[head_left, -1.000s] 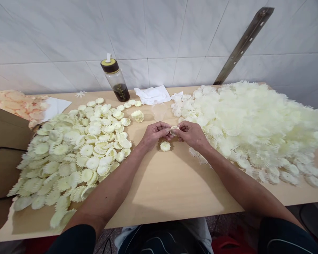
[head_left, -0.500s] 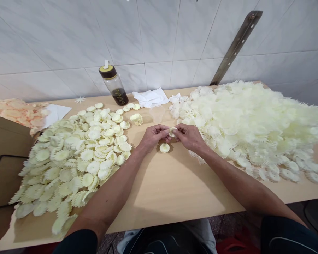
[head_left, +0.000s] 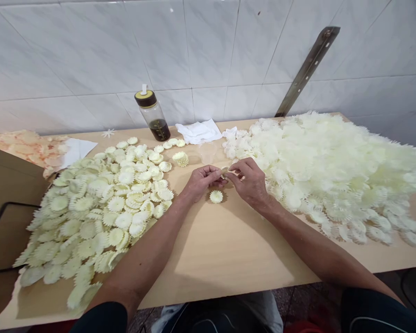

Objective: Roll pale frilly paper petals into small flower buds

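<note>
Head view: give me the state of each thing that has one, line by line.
Left hand: pinching a held piece
Right hand: fingertips at that piece; grip unclear
Loose frilled piece: lying by itself
Small stack: closely layered
Left pile: loosely heaped
Right pile: loosely heaped
Bottle: standing, lid on, partly filled with dark liquid
White tissue or cloth: rumpled

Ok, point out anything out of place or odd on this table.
One oddity: a white star-shaped piece lies alone near the back of the table, apart from the pale pile on the left, its slim points unlike the rounder frilled pieces there. I see no spill.
</note>
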`<action>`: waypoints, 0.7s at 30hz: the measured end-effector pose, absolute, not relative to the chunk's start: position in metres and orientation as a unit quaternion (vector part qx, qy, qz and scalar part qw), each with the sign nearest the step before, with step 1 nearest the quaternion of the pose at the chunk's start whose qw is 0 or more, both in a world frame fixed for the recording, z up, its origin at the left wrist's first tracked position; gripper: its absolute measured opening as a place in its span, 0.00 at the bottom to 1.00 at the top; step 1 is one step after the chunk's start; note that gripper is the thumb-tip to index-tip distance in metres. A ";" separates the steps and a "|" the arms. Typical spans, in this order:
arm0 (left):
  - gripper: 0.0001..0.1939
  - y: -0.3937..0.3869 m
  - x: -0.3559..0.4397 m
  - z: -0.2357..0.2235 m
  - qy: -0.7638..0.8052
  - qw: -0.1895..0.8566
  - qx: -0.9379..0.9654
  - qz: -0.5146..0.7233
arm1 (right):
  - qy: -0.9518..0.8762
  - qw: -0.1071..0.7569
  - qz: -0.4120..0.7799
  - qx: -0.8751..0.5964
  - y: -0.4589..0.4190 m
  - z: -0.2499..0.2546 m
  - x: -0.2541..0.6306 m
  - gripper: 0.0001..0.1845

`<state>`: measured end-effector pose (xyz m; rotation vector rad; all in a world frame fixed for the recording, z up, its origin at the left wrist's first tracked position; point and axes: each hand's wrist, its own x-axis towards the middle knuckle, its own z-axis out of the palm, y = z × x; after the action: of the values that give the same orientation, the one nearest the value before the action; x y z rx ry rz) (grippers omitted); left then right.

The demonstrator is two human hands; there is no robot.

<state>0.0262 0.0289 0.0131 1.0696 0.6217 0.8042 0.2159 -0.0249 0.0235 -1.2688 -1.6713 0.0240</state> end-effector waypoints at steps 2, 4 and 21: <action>0.24 0.028 0.026 0.015 0.281 0.746 0.477 0.369 | -0.709 0.494 -0.012 -0.503 -0.024 0.022 0.216 0.05; 0.24 0.028 0.027 0.016 0.281 0.750 0.472 0.368 | -0.719 0.490 -0.034 -0.491 -0.024 0.021 0.216 0.07; 0.24 0.029 0.028 0.018 0.287 0.778 0.434 0.353 | -0.745 0.459 -0.035 -0.483 -0.021 0.017 0.214 0.09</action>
<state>0.0282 0.0291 0.0177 0.9386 0.6215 0.7633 0.2143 -0.0210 0.0174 -1.1887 -1.8336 -0.0854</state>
